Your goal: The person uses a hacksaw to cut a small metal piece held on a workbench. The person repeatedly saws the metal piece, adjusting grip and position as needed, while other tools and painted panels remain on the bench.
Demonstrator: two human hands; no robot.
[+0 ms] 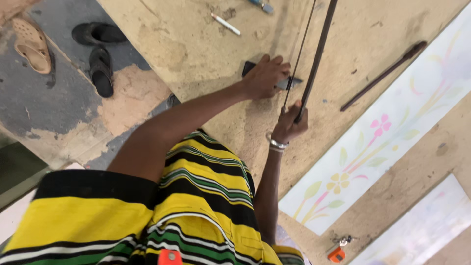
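Nearest the camera is the person's yellow, black and green striped shirt (pixel 196 206), with both bare arms reaching out from it over the counter (pixel 196 49), a wide sheet of pale, dusty board. Low at the right an orange tool (pixel 336 254) lies beside a small bunch of keys (pixel 343 240). A white panel (pixel 387 132) painted with pink and yellow flowers runs slantwise across the counter's right side. The right hand (pixel 289 122), a silver bangle (pixel 277 144) at its wrist, has its fingers wrapped round the near end of a long dark rod (pixel 316 59) that leads away and out of the top of the view, a thinner strip running just beside it. Just beyond, to the left, the left hand (pixel 265 76) lies flat with its fingers together, pressing a dark flat piece (pixel 287 83) onto the counter; the piece's ends show either side of the hand, touching the rod's line. A second dark rod (pixel 382 76) lies apart to the right. Farther off are a white pen (pixel 225 23) and a bluish tool (pixel 262 5) at the top edge. On the floor at far left are two black sandals (pixel 100 51) and a tan one (pixel 32 44).
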